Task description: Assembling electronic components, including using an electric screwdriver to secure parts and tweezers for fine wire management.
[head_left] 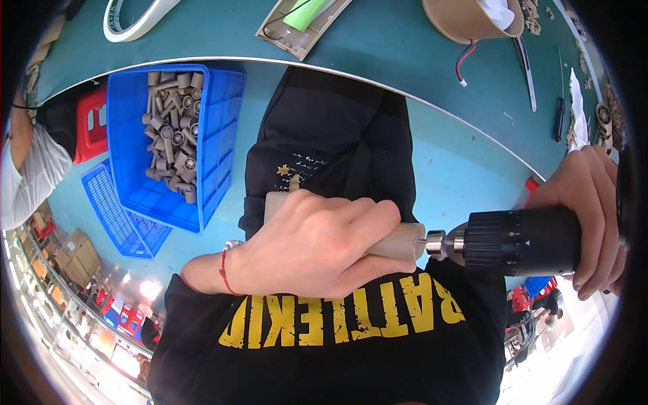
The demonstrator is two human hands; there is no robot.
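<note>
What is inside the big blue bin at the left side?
Inside the blue bin lies a heap of grey-brown parts, many short and tube-shaped. Only the upper ones show; what lies beneath them is covered, so I cannot tell.

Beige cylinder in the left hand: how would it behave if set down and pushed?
The beige cylinder may roll, since its exposed end is round. It looks stiff: no denting shows where the left hand grips it. Its smooth surface could be slippery.
</note>
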